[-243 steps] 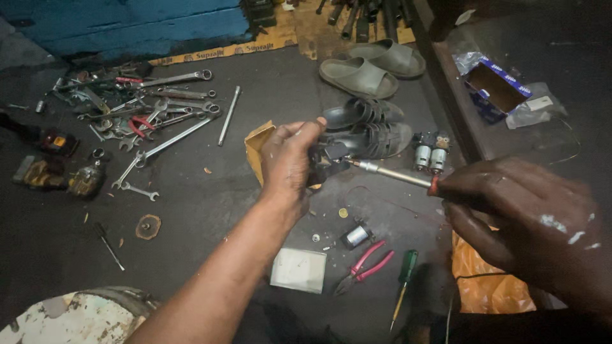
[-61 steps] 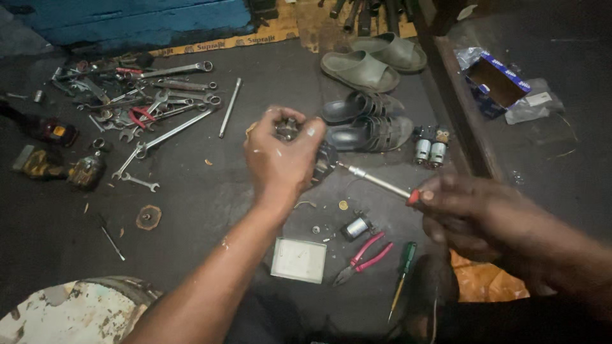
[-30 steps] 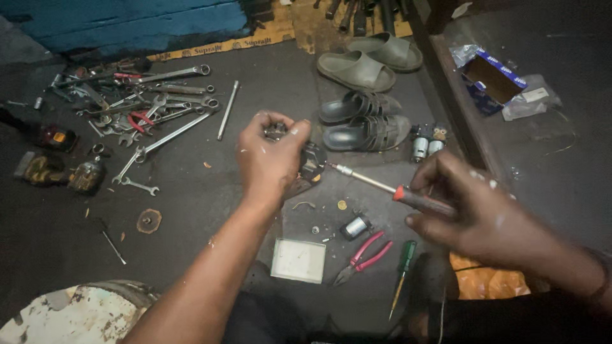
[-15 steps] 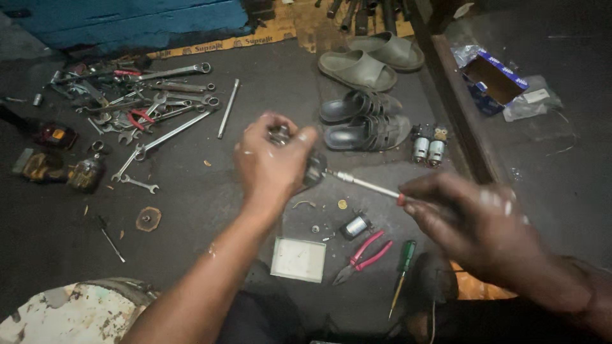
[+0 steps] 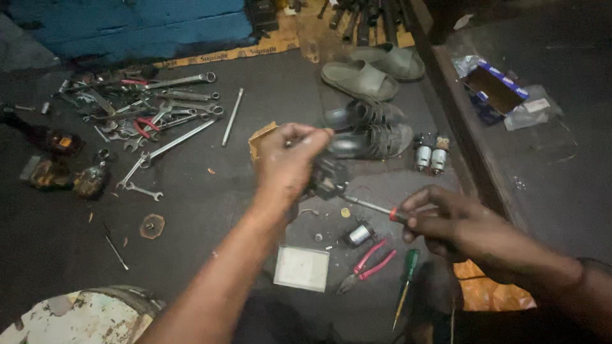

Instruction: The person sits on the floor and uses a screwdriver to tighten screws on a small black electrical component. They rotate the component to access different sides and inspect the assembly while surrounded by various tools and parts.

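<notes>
Small dark mechanical part [image 5: 326, 178], held above the floor near frame centre, gripped in the left hand [image 5: 287, 162], fingers curled tight around it. Screwdriver [image 5: 373, 207] with red-and-black handle pinched in the right hand [image 5: 446, 223], shaft reaching toward 10 o'clock, tip meeting the part. Below, at 6 o'clock of the part: small metal cylinder [image 5: 358, 234], red-handled pliers [image 5: 366, 264], green-handled screwdriver [image 5: 406, 280], pale flat square box [image 5: 301, 268]. Pair of dark sandals [image 5: 370, 130] at 1 o'clock, two small motors [image 5: 430, 153] at 3 o'clock of those. Heap of wrenches [image 5: 159, 118] far off at 9 to 10 o'clock.
</notes>
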